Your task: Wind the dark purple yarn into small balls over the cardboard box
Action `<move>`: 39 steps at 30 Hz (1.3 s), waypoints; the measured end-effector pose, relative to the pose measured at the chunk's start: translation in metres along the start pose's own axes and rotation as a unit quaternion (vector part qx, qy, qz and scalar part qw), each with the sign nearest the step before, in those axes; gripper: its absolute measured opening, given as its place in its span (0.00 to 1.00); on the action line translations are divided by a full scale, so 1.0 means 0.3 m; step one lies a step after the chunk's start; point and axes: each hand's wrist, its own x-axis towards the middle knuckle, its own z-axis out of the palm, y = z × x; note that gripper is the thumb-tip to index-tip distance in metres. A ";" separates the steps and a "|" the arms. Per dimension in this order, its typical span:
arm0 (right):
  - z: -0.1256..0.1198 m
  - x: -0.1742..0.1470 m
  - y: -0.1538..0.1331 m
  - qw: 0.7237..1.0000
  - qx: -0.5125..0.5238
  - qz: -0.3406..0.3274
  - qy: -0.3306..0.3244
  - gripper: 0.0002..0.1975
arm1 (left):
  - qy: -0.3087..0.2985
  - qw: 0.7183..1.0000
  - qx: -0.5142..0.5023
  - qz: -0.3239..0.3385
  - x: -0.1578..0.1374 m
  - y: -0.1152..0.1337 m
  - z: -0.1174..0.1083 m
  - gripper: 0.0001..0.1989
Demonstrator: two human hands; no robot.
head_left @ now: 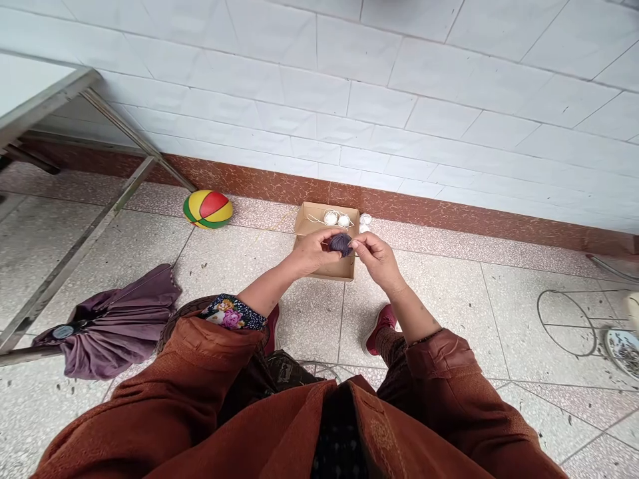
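A dark purple-grey ball of yarn (pixel 340 244) is held above an open cardboard box (pixel 329 271). My left hand (pixel 313 253) wraps round its left side, fingers over the top and thumb below. At the ball's right edge my right hand (pixel 375 258) is closed in a pinch; what lies between the fingertips is too small to make out, perhaps a strand. Inside the box, at the back, sit two white balls of yarn (pixel 331 217) with a loose strand. More white yarn (pixel 365 219) lies just outside the box's right side.
Left of the box, by the wall, rests a red, yellow and green ball (pixel 208 209). A purple umbrella (pixel 124 319) lies near a metal-framed table (pixel 74 83). At right stand a wire frame (pixel 566 324) and a dish (pixel 625 349). A tiled wall (pixel 349 100) rises behind.
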 end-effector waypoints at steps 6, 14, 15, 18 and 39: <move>0.000 0.016 0.015 0.997 -0.010 -0.011 0.072 0.18 | -0.101 0.983 -0.145 -0.042 -0.030 -0.010 0.037 0.28; 0.013 0.017 0.018 0.997 0.040 0.029 0.058 0.21 | -0.090 0.943 -0.317 -0.049 -0.044 -0.016 0.063 0.24; 0.015 0.017 0.017 0.997 0.044 0.034 0.054 0.22 | -0.086 0.941 -0.324 -0.049 -0.046 -0.017 0.062 0.24; 0.016 0.019 0.013 0.995 0.069 0.051 0.042 0.24 | -0.083 0.944 -0.317 -0.045 -0.056 -0.016 0.057 0.25; 0.067 0.045 0.023 0.982 0.151 0.106 -0.029 0.26 | -0.129 0.962 -0.235 0.049 -0.115 0.032 0.017 0.38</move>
